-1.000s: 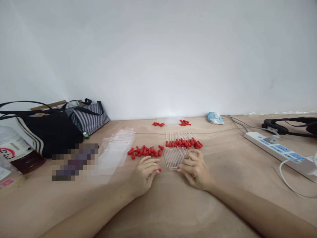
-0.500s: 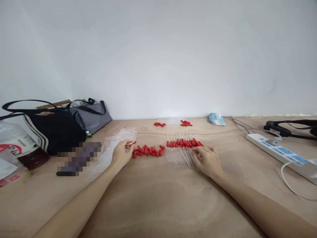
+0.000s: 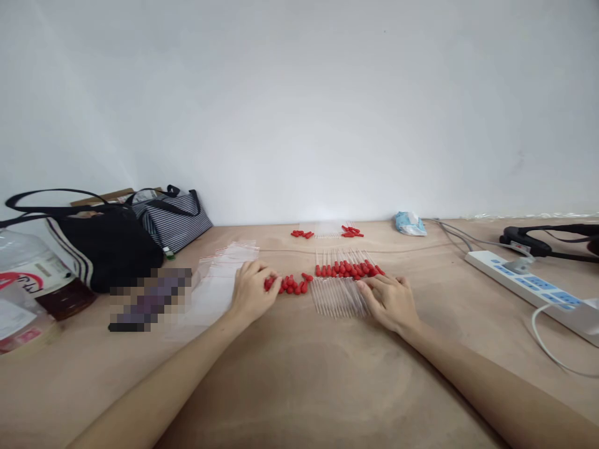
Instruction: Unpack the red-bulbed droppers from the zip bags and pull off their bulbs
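My left hand (image 3: pixel 255 288) is curled over the left end of a pile of red rubber bulbs (image 3: pixel 294 285), its thumb and fingertips closing on some of them. My right hand (image 3: pixel 390 300) rests at the right end of a row of thin clear glass tubes (image 3: pixel 337 296). Its thumb and forefinger are together at the tubes' upper ends, pinching one, partly hidden by the fingers. Just beyond that row lie tubes fitted with red bulbs (image 3: pixel 344 269), their clear stems pointing away. Clear zip bags (image 3: pixel 215 284) are spread left of my left hand.
More red bulbs (image 3: pixel 302 234) and clear tubes lie near the wall. On the left are a black bag (image 3: pixel 107 249), a striped bag (image 3: pixel 180 218) and a bottle (image 3: pixel 32 268). A power strip (image 3: pixel 528 287), cables and a blue tissue pack (image 3: pixel 410 224) are on the right.
My left hand has moved right from the pile's left edge, over the bulbs, covering several. My right hand stays at the tubes' end, its fingers slightly lower and flatter.
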`<state>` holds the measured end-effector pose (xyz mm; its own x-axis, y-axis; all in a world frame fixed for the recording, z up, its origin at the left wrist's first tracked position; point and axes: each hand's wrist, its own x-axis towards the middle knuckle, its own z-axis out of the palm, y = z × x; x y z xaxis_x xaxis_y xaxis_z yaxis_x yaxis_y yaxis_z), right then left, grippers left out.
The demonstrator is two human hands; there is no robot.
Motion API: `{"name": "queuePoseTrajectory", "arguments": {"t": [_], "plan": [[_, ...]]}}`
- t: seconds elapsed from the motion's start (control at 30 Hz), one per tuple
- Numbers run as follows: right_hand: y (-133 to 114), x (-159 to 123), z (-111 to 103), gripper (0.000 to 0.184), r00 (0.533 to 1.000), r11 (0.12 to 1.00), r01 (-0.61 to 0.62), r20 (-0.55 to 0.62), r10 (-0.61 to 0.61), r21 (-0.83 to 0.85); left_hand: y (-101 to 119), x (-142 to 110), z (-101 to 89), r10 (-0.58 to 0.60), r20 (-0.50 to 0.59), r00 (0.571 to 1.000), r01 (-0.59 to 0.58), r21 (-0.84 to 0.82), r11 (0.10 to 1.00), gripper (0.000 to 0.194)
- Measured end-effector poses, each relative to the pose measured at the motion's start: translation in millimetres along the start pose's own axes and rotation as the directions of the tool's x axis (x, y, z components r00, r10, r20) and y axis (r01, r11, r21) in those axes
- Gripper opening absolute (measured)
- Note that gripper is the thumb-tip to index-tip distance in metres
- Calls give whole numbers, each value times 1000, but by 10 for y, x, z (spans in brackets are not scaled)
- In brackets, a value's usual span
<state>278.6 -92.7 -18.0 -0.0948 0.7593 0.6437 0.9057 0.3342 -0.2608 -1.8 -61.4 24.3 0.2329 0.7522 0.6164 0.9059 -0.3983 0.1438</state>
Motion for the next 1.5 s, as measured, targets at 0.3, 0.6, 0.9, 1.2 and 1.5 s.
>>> {"name": "queuePoseTrajectory", "arguments": {"t": [0.3,0.6,0.9,1.2,1.5], "plan": [[273,81,18,49,925,920,-376,108,365,109,853,590,653,212,302,930,-172,-156,973,24],[240,88,61,51,959,952,-280,84,270,127,1036,698,876,334,302,893,-282,-203,938,16],[191,75,40,47,976,967,-219,27,218,130,1050,623,897,136,165,977,-89,-265,960,22],[-62,26,-19,42,948,951,305,-108,-298,49,511,-186,249,179,106,978,-60,-680,731,14],[-344,-64,98,17,844,832,536,-70,-532,141,350,-431,71,377,63,924,-258,-626,736,17]]}}
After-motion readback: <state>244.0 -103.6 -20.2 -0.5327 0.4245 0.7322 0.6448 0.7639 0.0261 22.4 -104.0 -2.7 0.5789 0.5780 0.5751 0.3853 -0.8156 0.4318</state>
